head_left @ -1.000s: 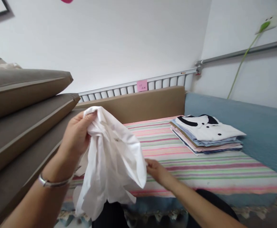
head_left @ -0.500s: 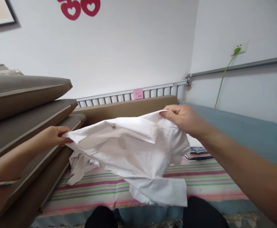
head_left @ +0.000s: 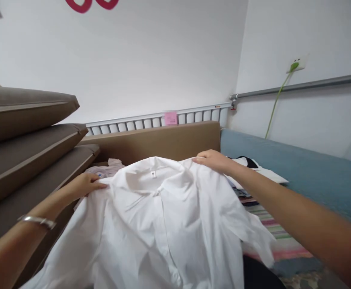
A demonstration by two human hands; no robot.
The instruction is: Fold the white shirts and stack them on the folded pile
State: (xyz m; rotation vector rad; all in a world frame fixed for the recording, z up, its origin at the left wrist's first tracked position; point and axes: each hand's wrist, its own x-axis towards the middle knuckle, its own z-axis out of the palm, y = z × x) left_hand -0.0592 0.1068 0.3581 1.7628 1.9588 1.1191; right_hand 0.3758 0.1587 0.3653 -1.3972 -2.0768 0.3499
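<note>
The shirt [head_left: 160,224] is pinched at the shoulders [head_left: 201,170] by both closed hands [head_left: 82,186]. It seems light, limp, best gripped there.

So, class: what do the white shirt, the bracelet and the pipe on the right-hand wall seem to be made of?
White shirt: woven fabric, perhaps cotton or a blend; matte, with soft folds.
Bracelet: probably metal, silvery and polished, judging by its bright highlights.
Pipe: grey with a dull sheen; likely metal, though plastic can't be ruled out.
</note>
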